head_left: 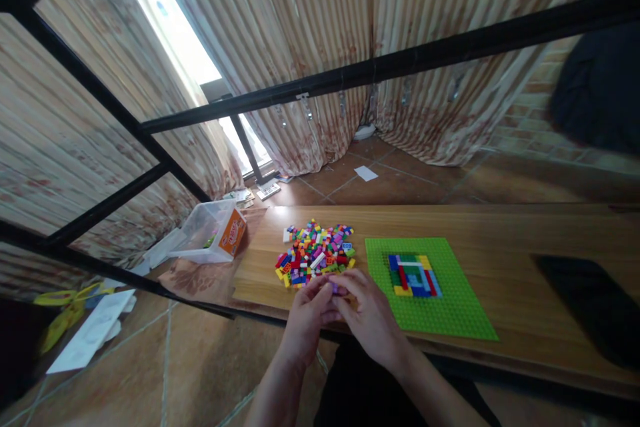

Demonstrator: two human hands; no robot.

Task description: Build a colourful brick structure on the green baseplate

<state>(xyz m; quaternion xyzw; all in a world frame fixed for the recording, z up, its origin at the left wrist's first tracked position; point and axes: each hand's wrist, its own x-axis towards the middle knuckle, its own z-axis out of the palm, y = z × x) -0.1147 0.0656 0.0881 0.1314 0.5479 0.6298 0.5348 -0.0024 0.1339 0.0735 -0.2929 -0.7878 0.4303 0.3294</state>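
My left hand and my right hand meet over the near edge of the table. Their fingertips are closed around a small purple toy brick, partly hidden by the fingers. Just beyond them lies a heap of loose, many-coloured toy bricks. To the right of my hands is a green studded baseplate. On it stands a rectangular build of bricks in blue, red, yellow, green and white, with light blue pieces inside.
A dark phone-like slab lies on the wooden table at the right. Left of the table stands a clear plastic bin with an orange label. Black metal bars cross in front of the curtains. Papers lie at the lower left.
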